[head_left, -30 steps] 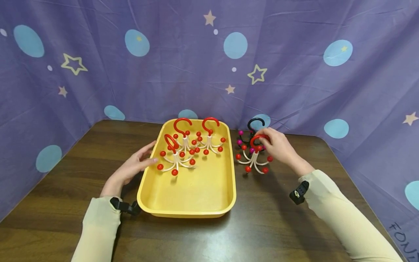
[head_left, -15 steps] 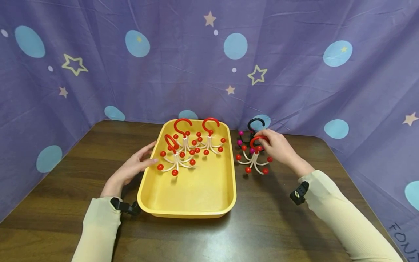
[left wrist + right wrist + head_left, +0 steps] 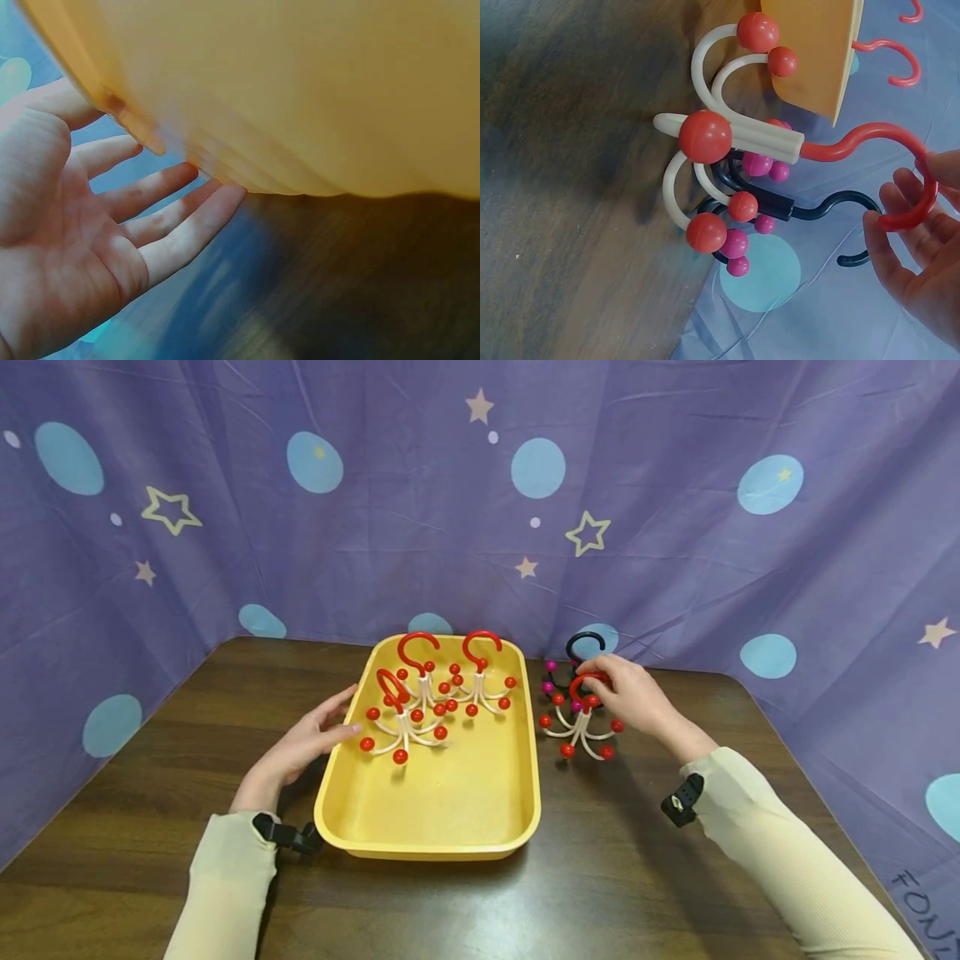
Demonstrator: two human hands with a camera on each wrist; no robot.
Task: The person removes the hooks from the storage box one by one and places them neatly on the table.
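Observation:
My right hand (image 3: 633,693) pinches the red hook of a white multi-arm hanger (image 3: 581,727) with red ball tips, right of the tray. In the right wrist view, thumb and fingers meet the curved red hook (image 3: 930,191). Close behind it is a black hanger (image 3: 769,202) with magenta balls, partly hidden. My left hand (image 3: 303,743) rests at the left side of a yellow tray (image 3: 442,810). Its thumb lies over the rim, and its fairly straight fingers (image 3: 187,232) touch the tray's outer wall. Three white-and-red hangers stand in the tray, one being the front-left hanger (image 3: 403,731).
The brown wooden table (image 3: 637,893) extends around the tray on the left, front and right. A purple curtain (image 3: 420,552) with stars and blue circles hangs behind the table and along its sides.

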